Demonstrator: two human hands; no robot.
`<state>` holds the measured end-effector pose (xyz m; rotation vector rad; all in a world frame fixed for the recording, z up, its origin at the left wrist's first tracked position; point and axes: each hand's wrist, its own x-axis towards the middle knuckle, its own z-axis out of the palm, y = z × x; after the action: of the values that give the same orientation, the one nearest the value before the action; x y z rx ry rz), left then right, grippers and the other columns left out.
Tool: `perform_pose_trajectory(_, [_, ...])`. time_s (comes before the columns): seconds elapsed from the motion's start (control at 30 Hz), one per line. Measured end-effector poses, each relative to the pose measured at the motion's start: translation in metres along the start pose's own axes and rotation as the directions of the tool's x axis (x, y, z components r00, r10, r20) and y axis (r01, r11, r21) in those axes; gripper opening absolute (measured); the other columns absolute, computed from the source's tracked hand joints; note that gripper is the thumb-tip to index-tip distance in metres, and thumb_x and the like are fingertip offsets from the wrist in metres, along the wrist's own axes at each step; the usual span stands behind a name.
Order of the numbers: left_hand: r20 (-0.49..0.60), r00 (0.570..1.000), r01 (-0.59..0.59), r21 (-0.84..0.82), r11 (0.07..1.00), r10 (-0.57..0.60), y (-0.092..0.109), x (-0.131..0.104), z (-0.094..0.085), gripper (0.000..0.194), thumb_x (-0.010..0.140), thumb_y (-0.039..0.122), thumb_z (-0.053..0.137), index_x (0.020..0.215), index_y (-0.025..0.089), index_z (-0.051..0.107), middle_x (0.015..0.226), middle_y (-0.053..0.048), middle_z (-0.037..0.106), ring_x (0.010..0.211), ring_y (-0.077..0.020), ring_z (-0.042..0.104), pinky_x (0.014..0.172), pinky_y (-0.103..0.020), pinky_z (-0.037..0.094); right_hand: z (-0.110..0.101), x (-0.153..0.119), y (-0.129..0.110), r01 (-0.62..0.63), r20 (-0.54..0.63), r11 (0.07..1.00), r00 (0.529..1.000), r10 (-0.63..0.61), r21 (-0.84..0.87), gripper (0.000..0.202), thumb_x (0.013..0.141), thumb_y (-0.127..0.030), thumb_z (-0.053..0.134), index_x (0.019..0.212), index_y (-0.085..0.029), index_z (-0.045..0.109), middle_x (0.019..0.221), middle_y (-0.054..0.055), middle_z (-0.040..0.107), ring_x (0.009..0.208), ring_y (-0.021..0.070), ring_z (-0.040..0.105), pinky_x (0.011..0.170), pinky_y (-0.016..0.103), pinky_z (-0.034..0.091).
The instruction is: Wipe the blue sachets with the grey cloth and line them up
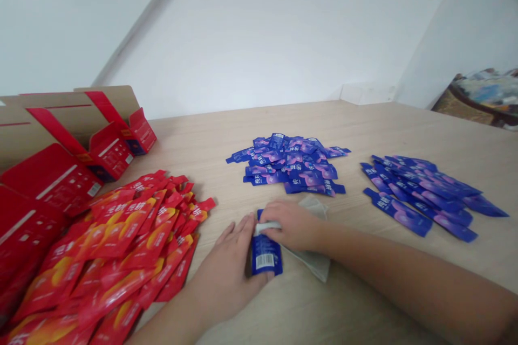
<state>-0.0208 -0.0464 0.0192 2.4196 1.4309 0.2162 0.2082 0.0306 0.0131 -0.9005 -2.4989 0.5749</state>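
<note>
A blue sachet (266,259) with a white barcode label lies flat on the wooden table (226,135), between my two hands. My left hand (226,272) rests along its left edge, fingers stretched forward and thumb at its lower end. My right hand (293,225) has its fingers curled over the sachet's upper part, closed on a folded white cloth (267,225) pressed against it. More of the white cloth (318,264) spreads out under and beside my right wrist.
Red sachets (121,248) are heaped at the left, beside open red boxes (68,178). A pile of blue sachets (299,164) lies beyond my hands, another blue pile (424,194) at the right. Near the wall stands a white box (367,94).
</note>
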Motion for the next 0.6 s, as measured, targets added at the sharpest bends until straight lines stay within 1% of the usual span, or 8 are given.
perform_pose_trajectory(0.1, [0.042,0.994,-0.105,0.041,0.994,0.103,-0.002,-0.002,-0.003,0.064,0.109,0.040,0.049,0.169,0.019,0.040,0.174,-0.010,0.037,0.164,-0.0330,0.030,0.134,-0.060,0.027,0.001,0.002,0.015,-0.133,-0.127,0.990,0.984,0.127,-0.039,0.019,0.102,-0.025,0.066,0.117,-0.017,0.072,0.120,0.014,0.075,0.116,0.0280,0.067,0.106,0.042,0.049])
perform_pose_trajectory(0.2, [0.008,0.990,-0.142,0.039,0.989,0.141,-0.007,-0.004,-0.009,0.054,0.113,0.035,0.038,0.163,0.022,0.052,0.169,-0.005,0.047,0.162,-0.0298,0.037,0.133,-0.056,0.032,-0.001,0.000,0.026,-0.261,-0.229,0.965,0.942,0.246,-0.040,0.027,0.108,-0.027,0.057,0.131,-0.016,0.064,0.127,0.016,0.073,0.117,0.0274,0.068,0.103,0.040,0.050])
perform_pose_trajectory(0.3, [-0.151,0.987,-0.061,-0.079,0.995,0.048,-0.015,-0.004,-0.015,0.053,0.114,0.041,0.037,0.159,0.021,0.058,0.163,-0.006,0.057,0.155,-0.0287,0.049,0.131,-0.053,0.037,-0.009,-0.001,0.035,-0.332,-0.260,0.943,0.914,0.312,-0.037,0.028,0.110,-0.027,0.052,0.132,-0.014,0.062,0.124,0.017,0.074,0.113,0.0285,0.070,0.098,0.041,0.051])
perform_pose_trajectory(0.4, [-0.359,0.926,0.006,-0.298,0.955,-0.118,-0.019,-0.006,-0.016,0.054,0.115,0.048,0.038,0.157,0.022,0.060,0.158,-0.006,0.062,0.152,-0.0275,0.055,0.131,-0.052,0.036,-0.026,-0.003,0.039,-0.346,-0.223,0.938,0.918,0.329,-0.039,0.022,0.108,-0.028,0.053,0.115,-0.015,0.070,0.111,0.017,0.076,0.104,0.0307,0.072,0.095,0.044,0.053])
perform_pose_trajectory(0.47, [-0.459,0.872,-0.025,-0.389,0.921,-0.171,-0.016,-0.008,-0.013,0.052,0.116,0.048,0.039,0.156,0.023,0.060,0.159,-0.005,0.062,0.153,-0.0267,0.052,0.133,-0.051,0.033,-0.036,-0.006,0.032,-0.318,-0.186,0.947,0.933,0.307,-0.033,0.023,0.105,-0.032,0.059,0.112,-0.016,0.073,0.114,0.018,0.077,0.111,0.0336,0.071,0.102,0.049,0.051])
perform_pose_trajectory(0.5, [-0.499,0.850,-0.055,-0.399,0.915,-0.167,-0.013,-0.009,-0.010,0.050,0.116,0.045,0.039,0.157,0.023,0.059,0.160,-0.005,0.061,0.154,-0.0264,0.051,0.133,-0.051,0.033,-0.040,-0.007,0.025,-0.295,-0.173,0.955,0.943,0.285,-0.036,0.028,0.103,-0.038,0.063,0.118,-0.017,0.074,0.122,0.019,0.076,0.119,0.0353,0.069,0.108,0.051,0.048])
perform_pose_trajectory(0.53, [-0.536,0.833,-0.091,-0.382,0.919,-0.140,-0.009,-0.009,-0.007,0.049,0.117,0.042,0.039,0.158,0.023,0.058,0.162,-0.005,0.059,0.155,-0.0262,0.050,0.133,-0.050,0.033,-0.042,-0.009,0.015,-0.262,-0.158,0.965,0.953,0.257,-0.015,0.038,0.101,-0.045,0.067,0.126,-0.018,0.073,0.131,0.019,0.074,0.129,0.0361,0.065,0.114,0.052,0.045])
perform_pose_trajectory(0.6, [-0.586,0.810,-0.165,-0.271,0.948,-0.026,0.000,-0.009,-0.001,0.048,0.116,0.033,0.040,0.162,0.024,0.052,0.167,-0.006,0.053,0.157,-0.0262,0.047,0.132,-0.050,0.035,-0.039,-0.012,-0.011,-0.195,-0.099,0.963,0.971,0.216,0.186,0.063,0.096,-0.062,0.070,0.143,-0.020,0.065,0.145,0.017,0.068,0.139,0.0350,0.059,0.120,0.051,0.043])
